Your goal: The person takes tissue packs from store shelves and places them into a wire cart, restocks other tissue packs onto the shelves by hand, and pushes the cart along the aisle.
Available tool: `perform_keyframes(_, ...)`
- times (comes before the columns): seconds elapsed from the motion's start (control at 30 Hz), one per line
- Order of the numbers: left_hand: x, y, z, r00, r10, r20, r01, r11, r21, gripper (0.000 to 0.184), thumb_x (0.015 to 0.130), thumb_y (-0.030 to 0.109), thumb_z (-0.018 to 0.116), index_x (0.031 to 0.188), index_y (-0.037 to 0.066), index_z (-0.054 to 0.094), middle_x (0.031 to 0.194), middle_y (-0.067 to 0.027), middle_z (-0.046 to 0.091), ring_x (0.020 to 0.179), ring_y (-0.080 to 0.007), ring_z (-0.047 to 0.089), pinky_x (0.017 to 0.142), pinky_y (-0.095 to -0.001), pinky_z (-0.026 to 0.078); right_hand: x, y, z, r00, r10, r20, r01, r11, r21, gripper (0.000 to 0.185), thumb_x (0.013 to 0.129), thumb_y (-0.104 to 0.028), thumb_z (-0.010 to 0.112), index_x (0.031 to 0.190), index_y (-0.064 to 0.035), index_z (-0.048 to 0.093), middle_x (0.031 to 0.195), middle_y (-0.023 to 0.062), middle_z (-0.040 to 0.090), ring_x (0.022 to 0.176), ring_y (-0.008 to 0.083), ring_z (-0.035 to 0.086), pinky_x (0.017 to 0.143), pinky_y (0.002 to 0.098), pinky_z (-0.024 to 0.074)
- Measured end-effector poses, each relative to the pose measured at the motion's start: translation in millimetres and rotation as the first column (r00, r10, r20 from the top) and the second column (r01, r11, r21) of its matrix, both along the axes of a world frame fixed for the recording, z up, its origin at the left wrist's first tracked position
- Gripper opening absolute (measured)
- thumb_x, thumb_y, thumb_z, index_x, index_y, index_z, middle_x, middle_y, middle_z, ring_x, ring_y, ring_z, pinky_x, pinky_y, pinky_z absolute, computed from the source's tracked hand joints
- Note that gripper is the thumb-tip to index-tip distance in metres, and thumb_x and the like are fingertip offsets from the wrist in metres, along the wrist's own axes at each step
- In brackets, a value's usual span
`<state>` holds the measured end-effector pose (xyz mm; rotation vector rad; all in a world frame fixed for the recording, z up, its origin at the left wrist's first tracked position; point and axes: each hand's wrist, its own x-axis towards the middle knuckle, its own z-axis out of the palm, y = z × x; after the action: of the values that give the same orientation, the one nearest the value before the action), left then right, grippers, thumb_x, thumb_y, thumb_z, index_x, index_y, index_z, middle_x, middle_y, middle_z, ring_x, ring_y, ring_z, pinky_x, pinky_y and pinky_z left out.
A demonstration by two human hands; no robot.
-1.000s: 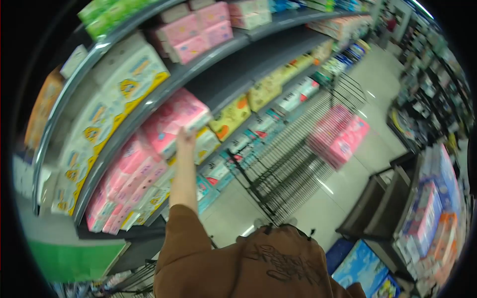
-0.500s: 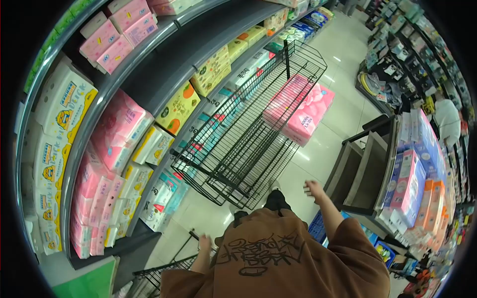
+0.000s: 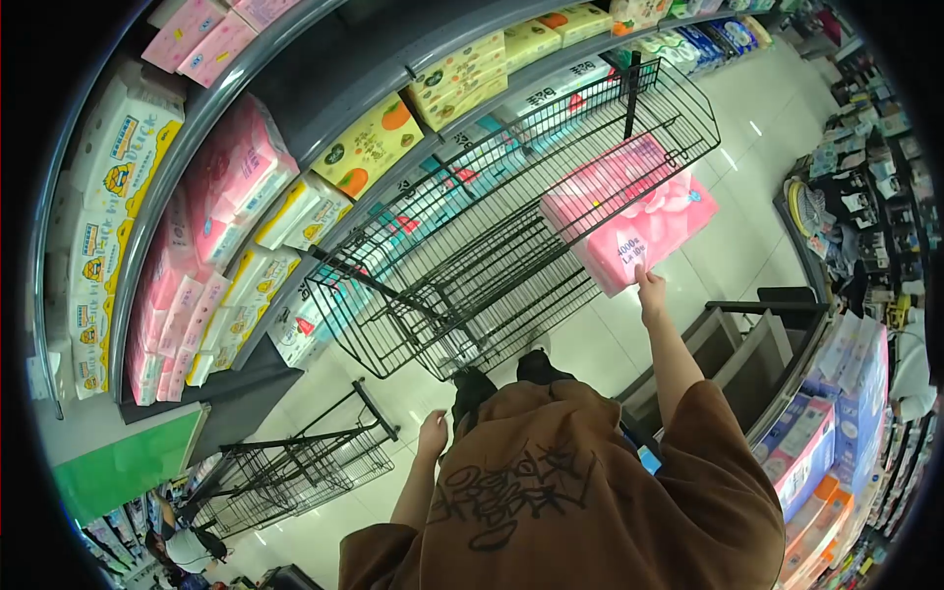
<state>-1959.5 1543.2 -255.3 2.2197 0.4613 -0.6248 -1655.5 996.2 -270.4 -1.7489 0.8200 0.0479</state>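
Note:
My right hand [image 3: 650, 294] reaches forward, its fingers closed at the near corner of a large pink tissue pack [image 3: 644, 246]. The pack's left part shows through the bars of a black wire shopping cart [image 3: 462, 265]; whether it rests in or against the cart, I cannot tell. My left hand [image 3: 433, 434] hangs low beside my body, fingers loosely bent, with nothing visible in it. It is nearest to the cart's near end and my dark shoes.
Shelves on the left hold pink tissue packs [image 3: 241, 187], duck-print packs [image 3: 98, 251] and yellow packs [image 3: 369, 147]. A second wire cart [image 3: 305, 472] stands at lower left. On the right is a grey display stand [image 3: 752, 344] beside stacked boxes [image 3: 855, 393]. Another person [image 3: 192, 546] appears far lower left.
My right hand has moved forward from the air above the floor onto the pink tissue pack's near corner. The view has shifted, showing more of the second cart. My left hand remains low.

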Motion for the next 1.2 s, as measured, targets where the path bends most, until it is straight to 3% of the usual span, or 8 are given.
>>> perform_keyframes(0.23,141.0,-122.4,46.2,0.940,-0.305,0.154,0.335,0.912,-0.236,0.031,0.098,0.023,0.052,0.119,0.001,0.060,0.110,-0.0181,0.067,0.107,-0.0288,0.064,0.092,-0.0362,0.049,-70.4,58.5,128.1,0.999,-0.042,0.013,0.033,0.918,0.394,0.051,0.097,-0.037,0.059,0.132,-0.0011,0.053,0.130,0.0084,0.058,0.119,0.0221,0.053,0.100,0.0409,0.0383)
perform_keyframes(0.4,235.7,-199.9,108.9,0.876,0.253,-0.410,-0.475,0.602,-0.642,0.076,0.094,0.066,0.046,0.146,0.011,0.037,0.142,-0.0114,0.049,0.129,-0.0284,0.048,0.103,-0.0506,0.040,-168.6,52.4,183.3,0.967,-0.254,-0.004,0.187,0.700,0.689,0.039,0.098,-0.021,0.057,0.127,0.0040,0.054,0.128,0.0120,0.061,0.116,0.0210,0.057,0.098,0.0367,0.0443)
perform_keyframes(0.47,263.5,-201.8,103.4,0.801,-0.037,-0.598,-0.526,0.434,-0.731,0.073,0.094,0.066,0.046,0.146,0.015,0.041,0.138,-0.0112,0.054,0.128,-0.0249,0.050,0.103,-0.0511,0.040,-199.6,37.6,204.4,0.971,-0.237,0.019,0.161,0.714,0.681,0.035,0.096,-0.018,0.058,0.121,0.0058,0.056,0.125,0.0131,0.062,0.113,0.0211,0.060,0.096,0.0374,0.0467)
perform_keyframes(0.6,260.1,-225.7,93.9,0.634,-0.414,-0.653,-0.287,0.658,-0.696,0.056,0.095,0.028,0.064,0.140,0.002,0.046,0.134,-0.0102,0.058,0.117,-0.0198,0.060,0.099,-0.0340,0.051,-256.3,15.8,208.3,0.934,-0.357,0.022,0.261,0.722,0.641,0.034,0.095,-0.019,0.058,0.119,0.0048,0.057,0.126,0.0138,0.061,0.113,0.0236,0.060,0.097,0.0394,0.0473)
perform_keyframes(0.7,254.7,-246.8,154.3,0.809,-0.477,-0.343,-0.061,0.513,-0.856,0.062,0.089,0.031,0.071,0.139,0.002,0.048,0.131,-0.0126,0.060,0.118,-0.0210,0.059,0.101,-0.0347,0.048,-298.1,0.3,173.7,0.853,-0.509,0.112,0.248,0.584,0.773,0.050,0.100,-0.035,0.048,0.134,0.0025,0.047,0.131,0.0179,0.056,0.118,0.0317,0.056,0.099,0.0452,0.0468)
perform_keyframes(0.73,254.5,-249.6,161.2,0.826,-0.515,-0.229,0.082,0.511,-0.856,0.067,0.086,0.032,0.075,0.139,0.001,0.048,0.130,-0.0135,0.060,0.118,-0.0218,0.059,0.102,-0.0352,0.048,-284.4,21.1,217.7,0.777,-0.622,-0.097,0.307,0.240,0.921,0.062,0.102,-0.047,0.040,0.144,-0.0013,0.040,0.141,0.0186,0.049,0.128,0.0347,0.049,0.106,0.0477,0.0421)
perform_keyframes(0.87,218.3,-245.5,167.6,0.742,-0.601,0.297,0.656,0.562,-0.503,0.104,0.074,0.041,0.082,0.150,-0.002,0.028,0.142,-0.0227,0.047,0.128,-0.0320,0.050,0.107,-0.0385,0.041,-311.8,50.0,208.4,0.849,-0.527,-0.034,0.290,0.412,0.864,0.070,0.098,-0.057,0.037,0.150,-0.0093,0.034,0.143,0.0126,0.048,0.128,0.0325,0.049,0.103,0.0473,0.0454)
perform_keyframes(1.2,211.9,-65.6,309.0,0.918,-0.047,0.393,0.276,0.786,-0.552,0.104,0.072,0.030,0.083,0.153,0.003,0.024,0.142,-0.0210,0.047,0.130,-0.0276,0.048,0.109,-0.0380,0.039,-124.9,154.8,304.5,0.955,-0.186,0.232,-0.085,0.578,0.812,0.070,0.099,-0.056,0.036,0.148,-0.0076,0.035,0.142,0.0121,0.048,0.125,0.0316,0.052,0.102,0.0458,0.0463)
